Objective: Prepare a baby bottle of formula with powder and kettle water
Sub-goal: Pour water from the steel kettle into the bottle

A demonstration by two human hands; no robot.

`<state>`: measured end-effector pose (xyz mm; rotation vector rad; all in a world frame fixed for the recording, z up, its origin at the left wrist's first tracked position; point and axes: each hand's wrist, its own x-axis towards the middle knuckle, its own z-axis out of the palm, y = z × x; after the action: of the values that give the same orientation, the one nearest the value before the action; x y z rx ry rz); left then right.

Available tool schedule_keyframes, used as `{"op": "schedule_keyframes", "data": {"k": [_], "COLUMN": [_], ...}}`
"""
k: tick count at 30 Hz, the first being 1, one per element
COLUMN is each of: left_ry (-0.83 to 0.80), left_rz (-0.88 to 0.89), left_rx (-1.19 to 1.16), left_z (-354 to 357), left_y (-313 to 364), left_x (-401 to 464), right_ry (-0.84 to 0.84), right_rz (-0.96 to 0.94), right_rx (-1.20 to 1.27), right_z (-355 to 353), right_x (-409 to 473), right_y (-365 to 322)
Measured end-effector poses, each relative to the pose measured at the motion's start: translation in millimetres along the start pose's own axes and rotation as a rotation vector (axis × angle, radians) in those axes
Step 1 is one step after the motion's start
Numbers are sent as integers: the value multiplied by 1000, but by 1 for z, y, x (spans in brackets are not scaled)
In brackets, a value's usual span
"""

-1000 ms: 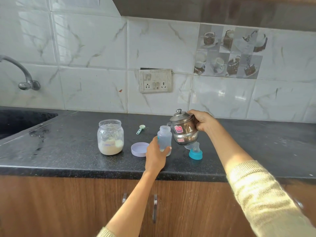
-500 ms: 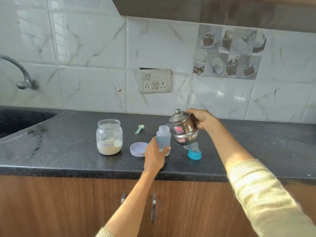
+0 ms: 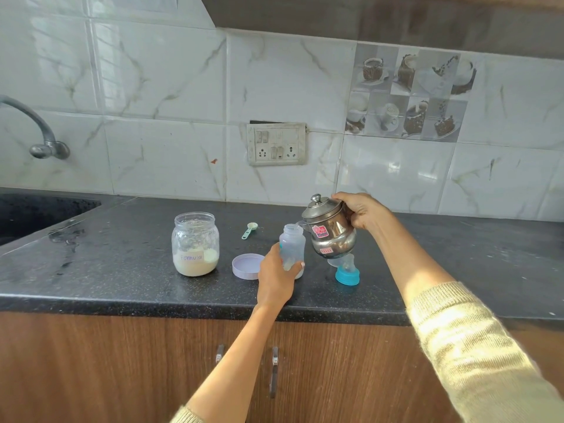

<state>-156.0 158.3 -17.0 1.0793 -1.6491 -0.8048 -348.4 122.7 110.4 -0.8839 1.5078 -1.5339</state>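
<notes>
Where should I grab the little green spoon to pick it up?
Probably by its thin handle, coming from above. The scoop lies flat on the counter, bowl toward the wall and handle pointing at you, apart from the jar and bottle.

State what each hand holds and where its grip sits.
Left hand holds the bottle round its lower body. Right hand holds the kettle at its handle side, tilted toward the bottle.

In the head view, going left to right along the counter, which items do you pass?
Formula jar → lilac lid → left hand holding the bottle → steel kettle tilted toward it → right hand. The green scoop and the blue teat overlap these in order, so I skip them.
</notes>
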Motion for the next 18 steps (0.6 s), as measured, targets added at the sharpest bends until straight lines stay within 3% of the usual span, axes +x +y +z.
{"op": "schedule_keyframes", "data": {"k": [18], "left_ry": [-4], "left_rz": [-8], "left_rx": [7], "left_z": [0], "left_y": [-1], "left_x": [1], "right_ry": [-2], "right_rz": [4], "right_rx": [-44], "right_z": [2], "right_x": [-8], "right_y": [-5]}}
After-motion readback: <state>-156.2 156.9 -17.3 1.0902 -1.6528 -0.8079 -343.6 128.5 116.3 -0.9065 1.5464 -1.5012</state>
